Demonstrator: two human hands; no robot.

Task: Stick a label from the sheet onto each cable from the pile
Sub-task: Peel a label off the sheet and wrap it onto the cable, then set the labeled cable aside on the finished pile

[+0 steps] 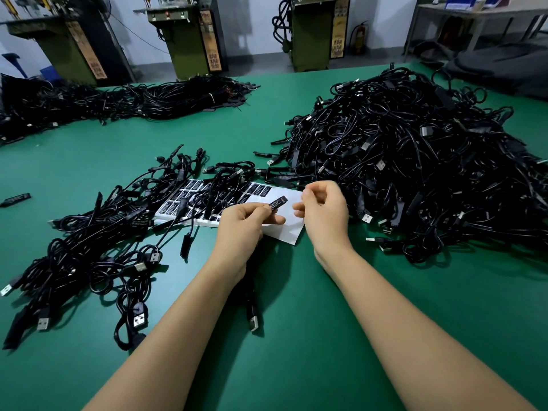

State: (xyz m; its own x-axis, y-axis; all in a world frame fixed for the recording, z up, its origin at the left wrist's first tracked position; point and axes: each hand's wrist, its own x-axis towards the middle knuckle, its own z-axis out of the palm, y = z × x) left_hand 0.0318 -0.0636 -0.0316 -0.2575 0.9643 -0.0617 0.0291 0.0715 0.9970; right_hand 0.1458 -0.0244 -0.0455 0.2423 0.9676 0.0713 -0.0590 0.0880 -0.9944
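Near the middle of a smooth green tabletop [296, 321], two bare forearms reaching in from the near edge. Left hand [243, 223] with fingers curled, its grip pinching a small black rectangular piece [278, 202] with fine white print, either a label or the flat controller block of a cable, hard to tell which; a black cable [252, 304] ending in a silver USB plug trailing down beneath the left wrist onto the tabletop. Right hand [324, 210] just beside it, fingers loosely curled, thumb and forefinger drawn together with nothing visibly between them, not touching the black piece. Under both hands, a white glossy label sheet [284, 229], lying flat, its right part bare backing, its left part carrying rows of black rectangular labels [261, 189] with white text, partly covered by cables. To the left, a loose spread of thin black rubbery cables [98, 247] with slim rectangular inline blocks and metal USB ends, some overlapping the sheet. To the right, a tall tangled pile [415, 161] of the same glossy black cables, reaching close to the right hand. Far left, long bundled coils of black cable [178, 99] laid across the far tabletop. Beyond the far edge, boxy olive-green machines [189, 40] on a grey floor.
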